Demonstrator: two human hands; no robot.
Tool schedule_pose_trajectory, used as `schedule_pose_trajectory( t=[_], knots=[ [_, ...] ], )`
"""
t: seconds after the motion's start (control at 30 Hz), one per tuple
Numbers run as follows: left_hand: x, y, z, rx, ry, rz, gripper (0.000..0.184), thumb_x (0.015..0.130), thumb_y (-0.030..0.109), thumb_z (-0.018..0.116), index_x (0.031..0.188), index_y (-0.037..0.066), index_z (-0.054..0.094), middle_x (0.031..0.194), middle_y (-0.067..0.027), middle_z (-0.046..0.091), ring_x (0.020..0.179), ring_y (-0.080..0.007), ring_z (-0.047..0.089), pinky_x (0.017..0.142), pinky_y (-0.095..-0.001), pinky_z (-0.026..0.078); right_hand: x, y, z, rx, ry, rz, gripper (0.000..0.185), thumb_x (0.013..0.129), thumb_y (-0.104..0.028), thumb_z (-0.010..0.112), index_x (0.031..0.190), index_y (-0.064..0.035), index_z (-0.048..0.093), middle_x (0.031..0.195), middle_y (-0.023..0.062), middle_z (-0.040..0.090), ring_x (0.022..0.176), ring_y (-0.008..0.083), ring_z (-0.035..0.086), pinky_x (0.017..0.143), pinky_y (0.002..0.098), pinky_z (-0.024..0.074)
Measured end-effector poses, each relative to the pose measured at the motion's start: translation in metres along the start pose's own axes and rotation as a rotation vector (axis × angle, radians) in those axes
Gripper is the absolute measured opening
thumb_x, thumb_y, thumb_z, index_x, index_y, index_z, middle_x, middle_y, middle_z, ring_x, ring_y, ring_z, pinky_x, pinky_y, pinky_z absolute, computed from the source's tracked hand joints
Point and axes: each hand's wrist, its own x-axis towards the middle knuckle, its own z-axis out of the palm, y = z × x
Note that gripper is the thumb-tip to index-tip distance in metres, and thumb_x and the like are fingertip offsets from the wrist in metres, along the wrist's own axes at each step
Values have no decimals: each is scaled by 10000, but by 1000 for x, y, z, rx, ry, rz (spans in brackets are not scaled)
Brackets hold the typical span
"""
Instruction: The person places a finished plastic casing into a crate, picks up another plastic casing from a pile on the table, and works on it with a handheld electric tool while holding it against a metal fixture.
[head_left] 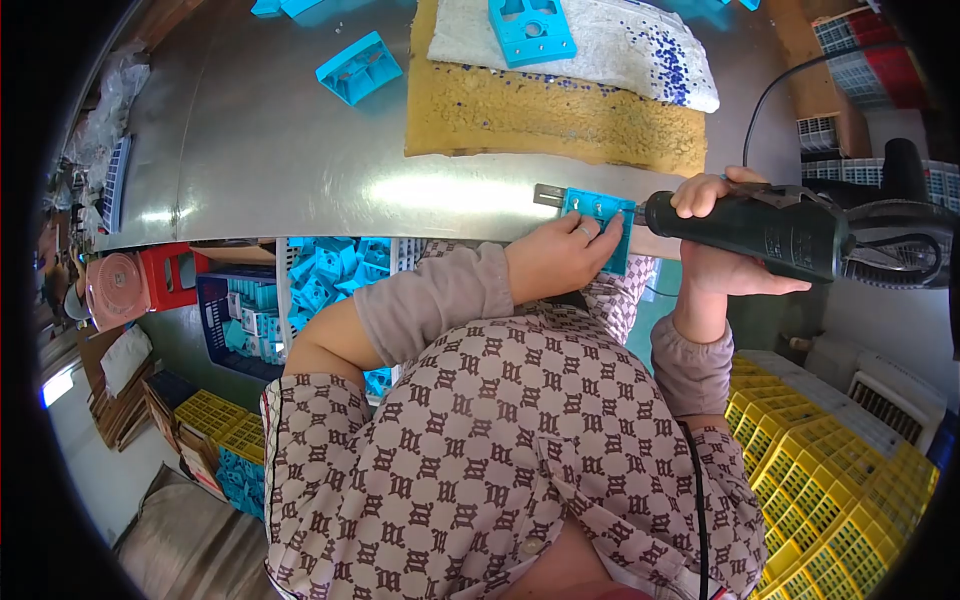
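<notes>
My left hand (566, 254) is closed on a bright blue plastic block (615, 262) at the table's front edge, its fingers lying over the block's face. Small metallic spots show along the top of the block. A flat dark metal bar (548, 195) sticks out beside its left side. My right hand (712, 235) grips a dark, corded electric screwdriver (770, 236), held level, with its nose pointing left. The tip reaches the block's right side; whether it touches cannot be made out.
Beyond my hands lies a yellow mat (555, 118) with a white cloth (620, 45), a blue block (533, 30) and scattered dark-blue bits. Another blue block (360, 68) sits left. A crate (398, 258) of blue parts stands below; yellow crates (830, 490) are at right.
</notes>
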Motion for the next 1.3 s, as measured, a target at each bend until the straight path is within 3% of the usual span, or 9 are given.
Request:
schedule_pose_trajectory(
  t=[0.47, 0.67, 0.77, 0.87, 0.9, 1.1, 1.3],
  knots=[
    [-2, -2, 3, -64, -13, 2, 369, 793, 144, 549, 1088, -57, 640, 1294, -176, 531, 871, -219, 541, 826, -325, 493, 10, 5, -3, 10, -110, 111, 1192, 541, -1008, 351, 1120, 21, 507, 771, 163, 561, 690, 253, 520, 650, 366, 422],
    [-4, -2, 5, -40, -2, 5, 391, 801, 158, 539, 1109, -62, 632, 1274, -176, 549, 877, -218, 539, 803, -321, 488, 15, 11, 0, 56, -113, 178, 1190, 548, -1002, 358, 1170, 3, 496, 808, 164, 571, 704, 245, 526, 660, 360, 428],
    [-5, -4, 6, -40, 6, 14, 407, 804, 170, 534, 1123, -64, 627, 1264, -179, 554, 883, -222, 544, 811, -325, 488, 19, 9, 17, 45, 180, 256, 1159, 569, -1004, 296, 1041, 27, 534, 710, 139, 544, 619, 232, 493, 609, 353, 413],
    [-5, -5, 7, -49, 13, 23, 418, 801, 176, 532, 1129, -67, 623, 1254, -179, 560, 887, -222, 551, 814, -327, 489, 27, 9, 17, -79, 148, 334, 1172, 565, -1006, 281, 1035, 36, 537, 703, 146, 554, 618, 230, 499, 594, 344, 415],
    [-5, -5, 8, -53, 14, 24, 422, 800, 178, 532, 1131, -68, 622, 1250, -179, 562, 888, -222, 554, 814, -327, 490, 29, 10, 12, 25, 13, 358, 1168, 568, -1000, 304, 1047, 40, 538, 707, 148, 558, 624, 229, 506, 597, 343, 420],
    [-5, -4, 8, -71, 44, 21, 423, 784, 173, 533, 1117, -70, 625, 1220, -176, 575, 882, -219, 557, 803, -329, 494, 13, 20, 21, -28, 178, 294, 1184, 549, -992, 381, 1127, 31, 524, 757, 134, 558, 655, 226, 511, 610, 336, 422],
    [-7, -8, 6, -44, 68, 69, 399, 782, 164, 539, 1094, -68, 631, 1209, -174, 578, 879, -224, 551, 800, -323, 493, 12, 13, 7, -82, 64, 170, 1255, 566, -1008, 301, 1195, 60, 501, 719, 130, 533, 633, 230, 506, 641, 345, 431]
  ],
)
